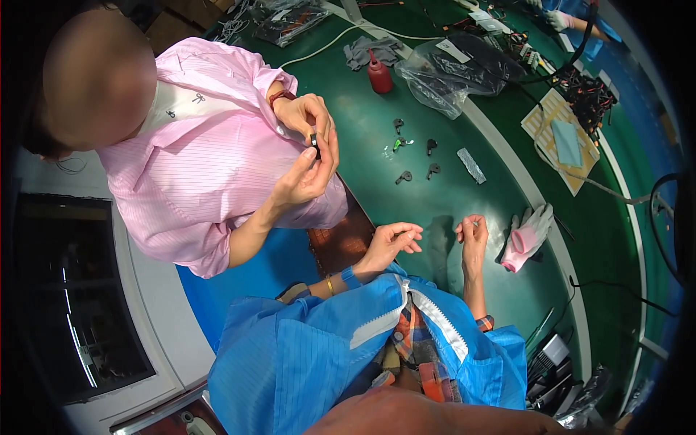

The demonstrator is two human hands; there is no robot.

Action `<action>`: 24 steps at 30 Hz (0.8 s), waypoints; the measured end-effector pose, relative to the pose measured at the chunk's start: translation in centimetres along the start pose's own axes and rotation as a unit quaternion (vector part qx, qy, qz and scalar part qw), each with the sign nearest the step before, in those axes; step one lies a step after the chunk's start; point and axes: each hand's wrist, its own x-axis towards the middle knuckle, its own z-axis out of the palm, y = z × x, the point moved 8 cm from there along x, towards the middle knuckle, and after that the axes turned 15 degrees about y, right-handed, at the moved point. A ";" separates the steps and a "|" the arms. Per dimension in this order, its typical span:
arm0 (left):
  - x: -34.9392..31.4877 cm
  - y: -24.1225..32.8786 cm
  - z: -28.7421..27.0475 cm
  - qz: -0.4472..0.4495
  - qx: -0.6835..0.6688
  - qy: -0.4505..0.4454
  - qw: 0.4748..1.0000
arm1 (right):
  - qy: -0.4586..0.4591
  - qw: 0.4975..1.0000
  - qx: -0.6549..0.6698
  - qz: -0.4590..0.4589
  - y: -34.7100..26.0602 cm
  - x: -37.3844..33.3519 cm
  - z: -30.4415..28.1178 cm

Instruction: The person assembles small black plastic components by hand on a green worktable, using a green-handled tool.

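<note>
Green table (500, 210); the bag (482, 69) wears a label (453, 50) too small to read; black parts (404, 177) lie beyond both hands, nearest two slanting lower-left to upper-right; left hand's (396, 241) fingers loosely apart; right hand's (473, 233) bunched, can't tell if holding.

One blue jacket (290, 355) of faintly lined fabric, its white toothed zip (377, 328) open, covers a plaid shirt (409, 337) in orange, navy and grey. Left hand (395, 239) is bare, with blue band (351, 278) and slim gold-coloured bangle (330, 285) behind it; right hand (473, 235) is bare, with plaid cuff (486, 323).
</note>
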 end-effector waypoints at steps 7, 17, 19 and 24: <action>0.8 -0.5 0.0 -0.005 0.006 0.011 1.000 | 0.019 1.000 -0.006 -0.003 0.3 0.4 -0.4; 11.3 -4.8 -6.7 0.020 0.157 0.181 0.971 | -0.009 0.997 -0.007 0.072 3.7 0.8 -0.4; 14.2 -5.0 -7.3 0.055 0.212 0.189 0.957 | -0.019 0.996 -0.018 0.088 4.5 0.6 -0.1; 17.7 -3.8 -5.7 0.157 0.436 0.171 0.869 | -0.024 0.994 -0.036 0.096 4.6 0.6 0.8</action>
